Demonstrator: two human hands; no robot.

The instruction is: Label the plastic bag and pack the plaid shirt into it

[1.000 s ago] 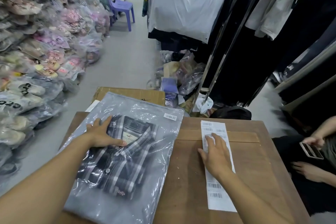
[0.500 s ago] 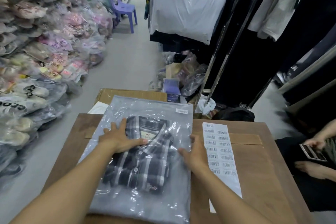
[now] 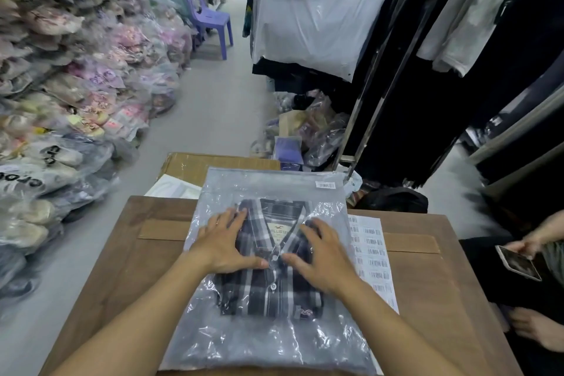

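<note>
A clear plastic bag (image 3: 268, 342) lies flat on the wooden table (image 3: 122, 278), with the folded dark plaid shirt (image 3: 268, 296) inside it. A small barcode label (image 3: 325, 185) is stuck near the bag's far right corner. My left hand (image 3: 221, 241) rests flat on the bag over the shirt's left shoulder, fingers spread. My right hand (image 3: 320, 256) lies flat on the bag over the right shoulder, fingers spread. Neither hand grips anything. A sheet of barcode labels (image 3: 374, 256) lies on the table, partly under the bag's right edge.
A cardboard box (image 3: 195, 165) stands beyond the table's far edge. Bagged goods (image 3: 61, 101) are stacked along the left. Hanging clothes on racks (image 3: 427, 55) fill the right. Another person's hand holds a phone (image 3: 517, 262) at the right. A purple chair (image 3: 207, 18) stands down the aisle.
The bag with the shirt slid rightward to the table's middle, over the label sheet's edge. My right hand left the label sheet and now presses on the bag beside my left hand.
</note>
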